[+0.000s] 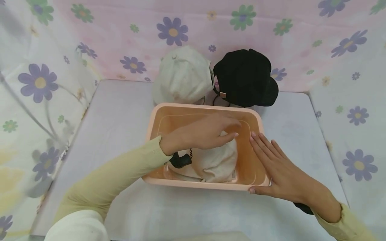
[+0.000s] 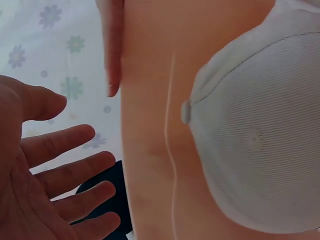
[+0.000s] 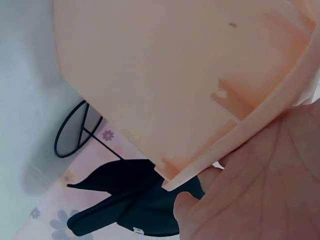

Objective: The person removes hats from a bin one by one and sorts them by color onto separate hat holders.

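Observation:
An off-white cap (image 1: 215,165) lies inside a peach plastic bin (image 1: 208,106). Above it hovers my left hand (image 1: 208,132), fingers loosely extended and slightly blurred, holding nothing. In the left wrist view that hand's fingers (image 2: 75,172) are spread apart from the ribbed white cap (image 2: 260,115). My right hand (image 1: 280,170) rests flat against the bin's right rim, fingers straight and thumb at the near corner. The right wrist view has the right palm (image 3: 265,185) beside the bin's outer wall (image 3: 150,75).
Behind the bin, a white cap (image 1: 184,75) and a black cap (image 1: 244,77) sit side by side above the table (image 1: 120,110). A black wire stand (image 3: 75,130) shows under the black cap. Flowered cloth (image 1: 199,26) hangs at the back and both sides.

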`<act>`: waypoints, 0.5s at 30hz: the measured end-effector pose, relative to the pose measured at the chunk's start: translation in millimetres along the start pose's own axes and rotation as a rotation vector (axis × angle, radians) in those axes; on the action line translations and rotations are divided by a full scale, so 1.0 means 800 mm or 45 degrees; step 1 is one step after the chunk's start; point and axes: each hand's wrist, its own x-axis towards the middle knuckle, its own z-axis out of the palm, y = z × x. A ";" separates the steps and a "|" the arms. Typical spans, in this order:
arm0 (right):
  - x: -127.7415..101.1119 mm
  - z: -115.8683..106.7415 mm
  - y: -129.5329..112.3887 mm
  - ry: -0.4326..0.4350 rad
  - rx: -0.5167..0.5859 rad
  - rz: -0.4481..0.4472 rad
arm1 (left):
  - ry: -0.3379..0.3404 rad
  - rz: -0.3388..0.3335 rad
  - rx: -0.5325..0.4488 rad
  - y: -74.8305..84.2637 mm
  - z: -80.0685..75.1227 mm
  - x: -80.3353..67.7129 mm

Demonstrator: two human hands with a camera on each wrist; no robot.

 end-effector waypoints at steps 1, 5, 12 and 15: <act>-0.001 0.001 0.000 0.001 0.003 0.008 | -0.015 0.003 0.012 -0.001 0.003 0.001; -0.002 0.003 -0.001 0.001 0.016 0.039 | -0.060 -0.010 0.059 -0.005 0.009 0.002; -0.004 0.002 -0.002 0.001 0.011 0.055 | -0.153 -0.051 0.076 -0.012 0.016 0.000; -0.004 0.003 -0.002 -0.004 0.014 0.065 | -0.215 -0.066 0.104 -0.013 0.019 0.001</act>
